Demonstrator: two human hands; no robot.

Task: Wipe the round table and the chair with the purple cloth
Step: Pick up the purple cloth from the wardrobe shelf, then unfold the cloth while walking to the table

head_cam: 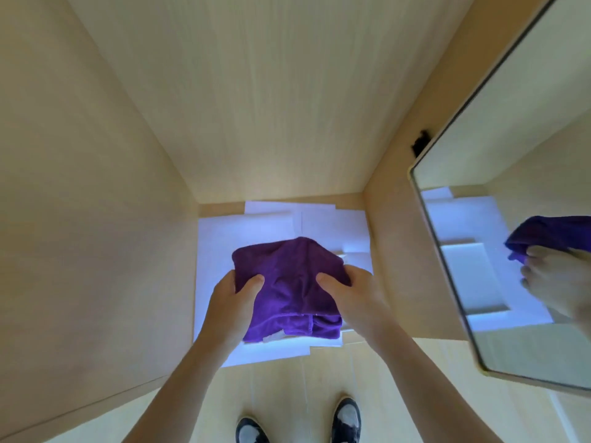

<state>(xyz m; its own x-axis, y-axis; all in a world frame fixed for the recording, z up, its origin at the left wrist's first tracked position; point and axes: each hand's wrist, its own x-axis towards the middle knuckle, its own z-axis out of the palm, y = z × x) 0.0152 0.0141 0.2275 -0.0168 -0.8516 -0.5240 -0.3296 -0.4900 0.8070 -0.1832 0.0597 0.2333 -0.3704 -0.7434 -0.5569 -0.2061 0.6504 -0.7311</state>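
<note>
The purple cloth (289, 282) is folded and bunched, held in front of me over white foam sheets (217, 247) on the bottom of a wooden cabinet. My left hand (232, 302) grips its left side with the thumb on top. My right hand (351, 294) grips its right side, thumb also on top. A white label shows at the cloth's lower edge. No round table or chair is in view.
Pale wooden cabinet walls (96, 203) close in on the left, back and right. An open door with a mirror (499, 235) stands at the right and reflects the cloth and a hand. My shoes (347, 417) stand on the wooden floor below.
</note>
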